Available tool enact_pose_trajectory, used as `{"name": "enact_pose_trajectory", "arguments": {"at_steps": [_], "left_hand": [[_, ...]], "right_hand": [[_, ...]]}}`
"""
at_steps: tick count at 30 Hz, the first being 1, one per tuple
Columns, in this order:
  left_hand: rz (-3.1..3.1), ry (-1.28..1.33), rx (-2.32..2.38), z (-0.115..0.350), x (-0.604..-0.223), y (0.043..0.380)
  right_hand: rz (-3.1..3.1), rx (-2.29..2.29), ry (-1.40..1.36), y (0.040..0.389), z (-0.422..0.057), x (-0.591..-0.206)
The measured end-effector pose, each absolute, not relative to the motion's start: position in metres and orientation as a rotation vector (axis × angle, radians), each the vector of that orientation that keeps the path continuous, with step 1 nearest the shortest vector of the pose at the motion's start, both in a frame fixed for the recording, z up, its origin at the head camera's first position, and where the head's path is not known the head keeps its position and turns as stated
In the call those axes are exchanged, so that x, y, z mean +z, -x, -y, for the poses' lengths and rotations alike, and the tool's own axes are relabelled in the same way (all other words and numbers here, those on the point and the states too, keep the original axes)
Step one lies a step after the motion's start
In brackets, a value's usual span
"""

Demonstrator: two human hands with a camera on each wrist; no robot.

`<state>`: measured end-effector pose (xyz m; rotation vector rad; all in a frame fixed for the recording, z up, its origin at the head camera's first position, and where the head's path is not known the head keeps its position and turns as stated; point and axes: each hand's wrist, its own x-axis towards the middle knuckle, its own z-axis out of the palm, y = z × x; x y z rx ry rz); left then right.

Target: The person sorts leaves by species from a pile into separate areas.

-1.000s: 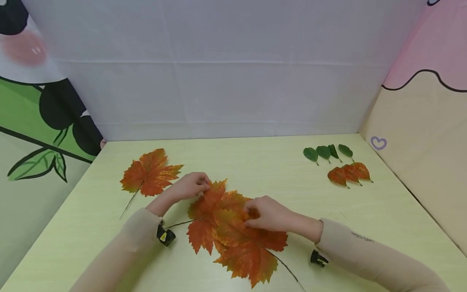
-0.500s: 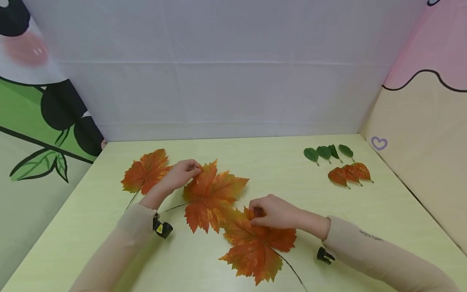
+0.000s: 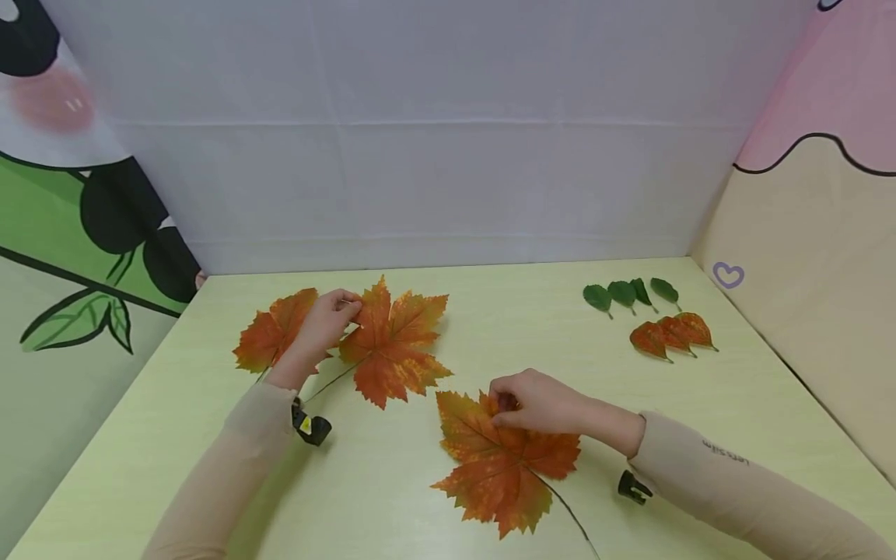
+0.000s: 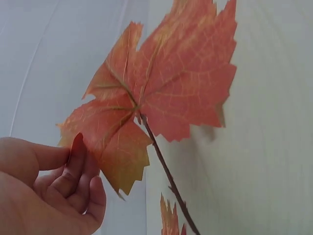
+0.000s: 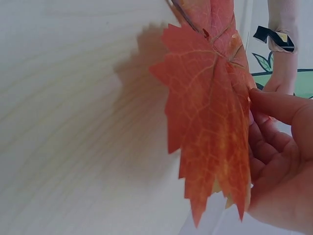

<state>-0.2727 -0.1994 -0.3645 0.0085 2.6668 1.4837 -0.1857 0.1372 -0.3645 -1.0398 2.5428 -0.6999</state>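
My left hand [image 3: 327, 317] pinches the left lobe of an orange maple leaf [image 3: 392, 342] with a thin dark stem. In the left wrist view that leaf [image 4: 181, 78] is lifted, its underside and stem showing, thumb and forefinger on its edge. My right hand [image 3: 535, 400] pinches the upper edge of a second maple leaf [image 3: 500, 474], whose stem runs toward the front right. The right wrist view shows this leaf [image 5: 205, 107] tilted above the table, its shadow beside it. A third maple leaf [image 3: 262, 338] lies at the back left, partly hidden by my left hand and forearm.
Several small green leaves [image 3: 621, 293] lie in a row at the table's back right. Just in front of them are 3 overlapping red-orange leaves [image 3: 674, 334]. A pale cloth wall [image 3: 448, 187] stands behind the pale table [image 3: 378, 482], with printed panels on either side.
The two held leaves, overlapping before, are now apart. My left hand has carried its leaf back and to the left; my right hand has shifted slightly right with its leaf.
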Motion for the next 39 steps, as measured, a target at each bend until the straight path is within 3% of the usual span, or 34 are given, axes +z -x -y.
{"name": "enact_pose_trajectory", "arguments": {"at_steps": [14,30,39], "left_hand": [[-2.631,0.362,1.768,0.203,-0.362,0.282],[-2.138,0.831,2.346,0.204,-0.378,0.289],[-2.442,0.749,2.083,0.201,-0.386,0.287]], "right_hand": [[-2.551,-0.699,1.018,0.186,-0.144,-0.368],[-2.563,-0.698,1.013,0.192,-0.145,-0.372],[-2.56,-0.692,0.991,0.195,-0.145,-0.371]]}}
